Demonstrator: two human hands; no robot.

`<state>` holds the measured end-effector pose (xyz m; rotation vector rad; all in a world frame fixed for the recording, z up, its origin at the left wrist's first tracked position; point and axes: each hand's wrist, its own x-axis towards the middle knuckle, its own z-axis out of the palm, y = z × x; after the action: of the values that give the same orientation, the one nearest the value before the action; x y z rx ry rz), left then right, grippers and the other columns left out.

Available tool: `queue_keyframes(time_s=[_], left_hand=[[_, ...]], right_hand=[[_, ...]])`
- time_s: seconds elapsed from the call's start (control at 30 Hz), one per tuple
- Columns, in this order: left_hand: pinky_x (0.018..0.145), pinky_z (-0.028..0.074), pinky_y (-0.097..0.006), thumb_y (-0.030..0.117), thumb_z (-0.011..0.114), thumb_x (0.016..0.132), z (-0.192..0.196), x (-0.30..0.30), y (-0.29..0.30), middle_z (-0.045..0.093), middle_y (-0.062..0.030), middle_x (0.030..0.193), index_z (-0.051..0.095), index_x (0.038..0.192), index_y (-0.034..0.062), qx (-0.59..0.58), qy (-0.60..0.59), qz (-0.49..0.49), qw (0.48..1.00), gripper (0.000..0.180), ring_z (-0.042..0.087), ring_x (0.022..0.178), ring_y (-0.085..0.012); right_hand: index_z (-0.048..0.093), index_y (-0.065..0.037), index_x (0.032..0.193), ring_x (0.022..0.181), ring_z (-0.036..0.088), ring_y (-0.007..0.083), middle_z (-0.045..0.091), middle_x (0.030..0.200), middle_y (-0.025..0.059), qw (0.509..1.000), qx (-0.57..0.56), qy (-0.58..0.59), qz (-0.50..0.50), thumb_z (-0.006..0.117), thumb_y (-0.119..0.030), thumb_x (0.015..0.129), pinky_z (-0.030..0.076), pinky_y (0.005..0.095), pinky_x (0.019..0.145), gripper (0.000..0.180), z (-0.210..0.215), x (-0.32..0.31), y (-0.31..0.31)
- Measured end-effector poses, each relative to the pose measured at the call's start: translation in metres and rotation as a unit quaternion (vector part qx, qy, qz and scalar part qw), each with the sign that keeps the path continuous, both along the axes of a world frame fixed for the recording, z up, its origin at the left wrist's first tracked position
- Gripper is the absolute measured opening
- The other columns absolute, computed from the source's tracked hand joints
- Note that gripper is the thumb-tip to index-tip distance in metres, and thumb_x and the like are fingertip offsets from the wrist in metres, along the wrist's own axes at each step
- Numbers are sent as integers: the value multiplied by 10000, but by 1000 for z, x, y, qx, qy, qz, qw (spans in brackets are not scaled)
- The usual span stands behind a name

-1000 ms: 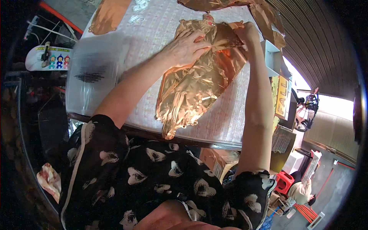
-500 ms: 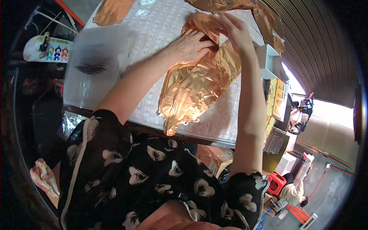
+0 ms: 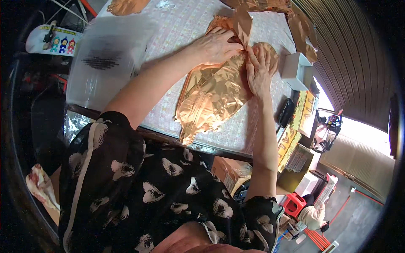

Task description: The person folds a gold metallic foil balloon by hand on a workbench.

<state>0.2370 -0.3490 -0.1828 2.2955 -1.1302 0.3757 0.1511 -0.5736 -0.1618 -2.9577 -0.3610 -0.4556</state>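
- Shiny, creased copper-gold foil balloon; narrow end towards the tabletop's near edge, long axis slanting away rightward.
- Left hand, right hand: fingers apart, pressing it.

Open to the left of the copper foil, over bare tabletop as far as the clear plastic, but cut across by the left forearm. Blocked at the foil's upper part by the left hand and right hand, laid on it. Passable right of its lower half, up to the right forearm; farther right of the foil, hemmed in by a black case and white box.
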Motion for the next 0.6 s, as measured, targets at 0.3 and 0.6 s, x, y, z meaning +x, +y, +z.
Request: queue_keyframes(time_s=[0.3,0.6], left_hand=[[1113,389,-466,413,550,1018,-4,1,4,578,-130,1179,696,1307,280,2,6,-2,1000,350,567,1172,-334],[1098,396,-468,408,549,1019,-1,0,2,575,-121,1183,679,1304,321,-9,-1,3,1000,325,577,1154,-328]], right_hand=[[442,-355,1566,1550,227,387,304,1681,78,999,-20,33,0,422,-337,1062,36,648,1227,504,-1,3,3],[453,-347,1560,1546,238,391,334,1664,87,999,-25,33,8,465,-329,1040,65,672,1213,520,5,4,3]])
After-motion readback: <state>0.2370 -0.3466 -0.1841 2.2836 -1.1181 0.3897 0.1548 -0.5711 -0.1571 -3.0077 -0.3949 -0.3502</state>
